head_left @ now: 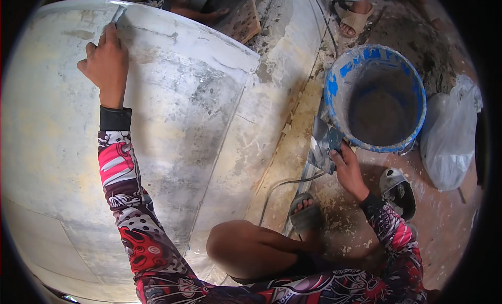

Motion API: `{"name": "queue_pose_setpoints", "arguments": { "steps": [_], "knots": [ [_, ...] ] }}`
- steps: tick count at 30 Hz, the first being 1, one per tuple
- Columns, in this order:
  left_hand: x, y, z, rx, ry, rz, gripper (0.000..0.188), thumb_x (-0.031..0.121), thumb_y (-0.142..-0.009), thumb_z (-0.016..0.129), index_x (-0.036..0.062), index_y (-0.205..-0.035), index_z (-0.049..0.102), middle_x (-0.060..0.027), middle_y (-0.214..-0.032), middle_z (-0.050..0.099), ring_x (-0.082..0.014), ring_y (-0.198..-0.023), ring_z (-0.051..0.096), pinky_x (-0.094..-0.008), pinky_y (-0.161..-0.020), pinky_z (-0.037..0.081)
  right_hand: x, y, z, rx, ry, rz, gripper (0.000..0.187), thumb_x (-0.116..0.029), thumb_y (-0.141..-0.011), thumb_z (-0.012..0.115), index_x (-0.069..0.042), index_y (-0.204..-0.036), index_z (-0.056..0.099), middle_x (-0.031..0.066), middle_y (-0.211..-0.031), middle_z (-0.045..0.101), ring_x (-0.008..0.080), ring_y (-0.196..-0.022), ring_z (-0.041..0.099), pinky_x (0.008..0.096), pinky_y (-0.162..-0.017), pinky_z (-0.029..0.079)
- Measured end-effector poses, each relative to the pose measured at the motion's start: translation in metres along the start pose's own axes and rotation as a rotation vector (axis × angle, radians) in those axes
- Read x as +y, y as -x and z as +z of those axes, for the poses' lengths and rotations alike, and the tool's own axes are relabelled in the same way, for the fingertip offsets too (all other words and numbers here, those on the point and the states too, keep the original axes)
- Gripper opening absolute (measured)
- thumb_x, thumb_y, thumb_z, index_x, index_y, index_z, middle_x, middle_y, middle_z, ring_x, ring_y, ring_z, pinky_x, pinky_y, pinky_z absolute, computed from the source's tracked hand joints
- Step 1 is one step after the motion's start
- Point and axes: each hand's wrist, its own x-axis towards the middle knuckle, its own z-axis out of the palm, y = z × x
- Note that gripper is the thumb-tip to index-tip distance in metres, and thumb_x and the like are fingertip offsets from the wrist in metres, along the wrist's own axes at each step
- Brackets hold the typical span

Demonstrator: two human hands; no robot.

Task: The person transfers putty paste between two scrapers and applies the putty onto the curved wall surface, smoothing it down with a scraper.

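My left hand (107, 63) reaches to the far edge of a large pale curved panel (172, 116). Its fingers are bent, with the fingertips at a narrow grey strip (120, 13) by the rim; whether this is a thin blade or a smear of filler is unclear. The thumb is hidden. At the right, my right hand (349, 165) is closed on a flat metal putty plate (323, 143) smeared with grey. That plate is beside the lower left rim of a blue bucket (422, 102), whose walls are coated with grey paste.
A clear plastic bag (448, 142) lies right of the bucket, above a cut-open white and black container (397, 191). A dark cable (272, 191) runs along the panel's side. Another person's sandalled foot (354, 20) and a wooden board (250, 24) are at the far side.
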Motion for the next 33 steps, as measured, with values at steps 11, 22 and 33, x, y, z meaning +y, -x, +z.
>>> {"name": "queue_pose_setpoints", "arguments": {
  "steps": [11,22,33],
  "knots": [
    [0.111,0.06,-0.001,-0.116,0.241,0.249,0.037,0.015,-0.088,0.054,0.001,-0.122,0.061,-0.0122,-0.114,0.07,-0.0253,-0.108,0.061,-0.0463,-0.074,0.053,0.002,0.002,-0.002,-0.03,0.01,0.036,0.03,-0.011,-0.101,0.051,0.002,-0.127,0.053,0.0022,-0.107,0.06,0.0085,-0.098,0.051,0.0259,-0.09,0.042],
    [0.196,0.139,-0.034,-0.308,0.452,0.415,0.044,0.014,-0.084,0.057,-0.004,-0.124,0.062,-0.0198,-0.131,0.061,-0.0241,-0.106,0.058,-0.0408,-0.071,0.052,-0.006,-0.001,-0.002,0.001,0.044,-0.008,0.031,-0.011,-0.1,0.05,0.004,-0.126,0.053,0.0073,-0.101,0.063,0.0111,-0.091,0.052,0.0289,-0.084,0.045],
    [0.206,0.19,-0.13,-0.732,1.684,-0.363,0.018,0.02,-0.089,0.062,0.0026,-0.089,0.066,-0.0212,-0.072,0.06,-0.0274,-0.062,0.059,-0.0397,-0.055,0.043,0.008,0.003,-0.002,-0.042,-0.285,0.183,0.03,-0.008,-0.1,0.049,0.0,-0.128,0.053,0.0043,-0.112,0.062,0.0113,-0.1,0.055,0.029,-0.09,0.045]
  ]
}}
